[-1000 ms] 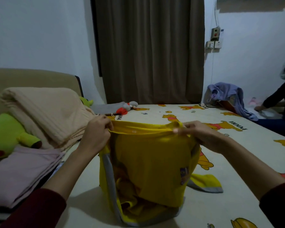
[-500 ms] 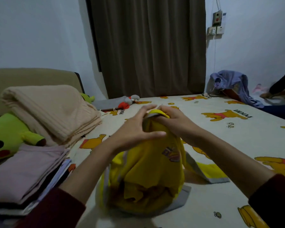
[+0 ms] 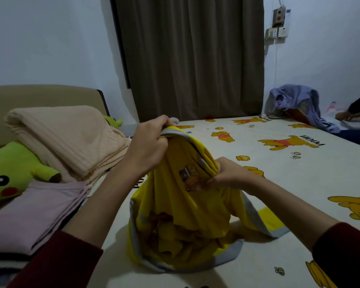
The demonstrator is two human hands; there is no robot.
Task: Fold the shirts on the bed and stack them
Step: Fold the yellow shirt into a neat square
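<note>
A yellow shirt [image 3: 175, 221] with grey trim hangs bunched over the bed [image 3: 279, 183], its lower part crumpled on the cartoon-bear sheet. My left hand [image 3: 150, 146] grips the shirt's top edge, lifted above the mattress. My right hand [image 3: 227, 175] pinches the cloth lower down, beside a small printed patch. One sleeve trails out to the right on the sheet. A stack of folded clothes [image 3: 35, 217] with a pale pink piece on top lies at the left edge of the bed.
A folded beige blanket [image 3: 67, 140] and a green plush toy [image 3: 13, 173] lie at the left by the headboard. A purple garment [image 3: 295, 102] is heaped at the far right corner. Another person's arm [image 3: 355, 111] shows at the right edge. A brown curtain hangs behind.
A second ago both hands held the shirt spread wide by its top edge. They came together, and now the left hand holds the top while the right has dropped lower on the cloth.
</note>
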